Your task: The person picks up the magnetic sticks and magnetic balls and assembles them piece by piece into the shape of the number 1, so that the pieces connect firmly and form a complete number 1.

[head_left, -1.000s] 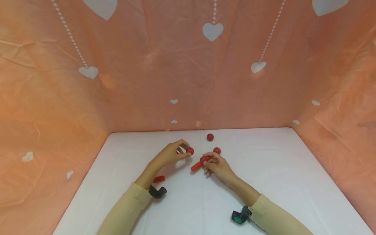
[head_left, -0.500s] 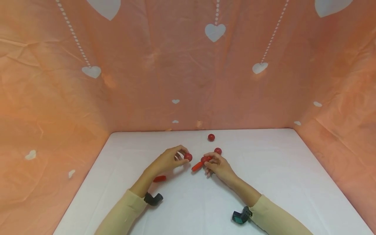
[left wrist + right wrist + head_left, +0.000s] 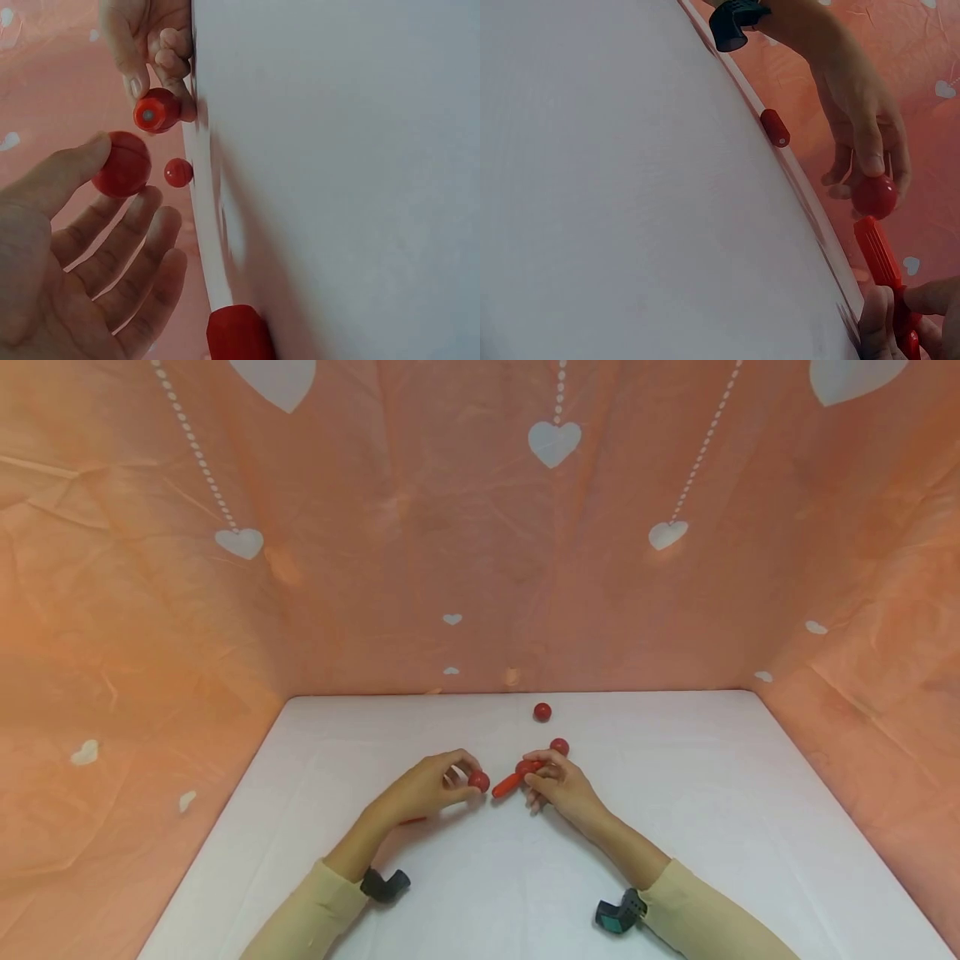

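Observation:
In the head view my left hand (image 3: 431, 785) pinches a red ball (image 3: 479, 782) between thumb and fingers, just above the table. Close by on the right, my right hand (image 3: 566, 789) pinches a joined piece: a ribbed red rod (image 3: 877, 251) with a red ball (image 3: 525, 767) behind it and more red rod beyond. The rod's free end, with a small grey dot (image 3: 148, 115), faces the left-hand ball across a narrow gap. Another red ball (image 3: 559, 746) shows past the right fingertips; whether it is attached I cannot tell.
A loose red ball (image 3: 542, 712) lies near the back of the white table (image 3: 675, 793). Another red rod (image 3: 775, 128) lies on the table, mostly behind my left wrist in the head view. An orange cloth with hearts (image 3: 480, 568) walls the back and sides.
My left hand has moved down and slightly left with its ball, from above the rod to level with its free end. My right hand holds nearly still.

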The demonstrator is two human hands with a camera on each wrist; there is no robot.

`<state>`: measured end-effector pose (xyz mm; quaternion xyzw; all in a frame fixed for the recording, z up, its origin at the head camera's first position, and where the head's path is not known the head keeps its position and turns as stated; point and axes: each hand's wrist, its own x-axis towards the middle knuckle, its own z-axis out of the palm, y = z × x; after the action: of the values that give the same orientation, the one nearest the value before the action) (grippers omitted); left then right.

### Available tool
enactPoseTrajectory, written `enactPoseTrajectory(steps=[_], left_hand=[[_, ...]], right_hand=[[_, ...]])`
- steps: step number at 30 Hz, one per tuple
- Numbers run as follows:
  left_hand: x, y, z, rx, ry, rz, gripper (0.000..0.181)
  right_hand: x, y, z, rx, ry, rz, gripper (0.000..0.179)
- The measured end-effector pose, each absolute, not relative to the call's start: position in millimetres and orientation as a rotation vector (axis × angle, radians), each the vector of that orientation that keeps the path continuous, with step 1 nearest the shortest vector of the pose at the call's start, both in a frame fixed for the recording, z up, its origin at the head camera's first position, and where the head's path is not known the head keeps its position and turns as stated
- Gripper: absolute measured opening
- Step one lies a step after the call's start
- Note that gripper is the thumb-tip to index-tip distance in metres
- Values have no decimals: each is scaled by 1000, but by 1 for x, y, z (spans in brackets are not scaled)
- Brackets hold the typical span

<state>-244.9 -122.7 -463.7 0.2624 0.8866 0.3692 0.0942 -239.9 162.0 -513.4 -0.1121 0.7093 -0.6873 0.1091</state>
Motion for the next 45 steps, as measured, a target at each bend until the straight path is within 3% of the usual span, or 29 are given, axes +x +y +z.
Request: enactPoseTrajectory(steps=[45], left_hand=[[-237, -115, -472, 859, 2558, 983, 31]], right_hand=[[-239, 165, -512, -340, 2070, -2010, 43]])
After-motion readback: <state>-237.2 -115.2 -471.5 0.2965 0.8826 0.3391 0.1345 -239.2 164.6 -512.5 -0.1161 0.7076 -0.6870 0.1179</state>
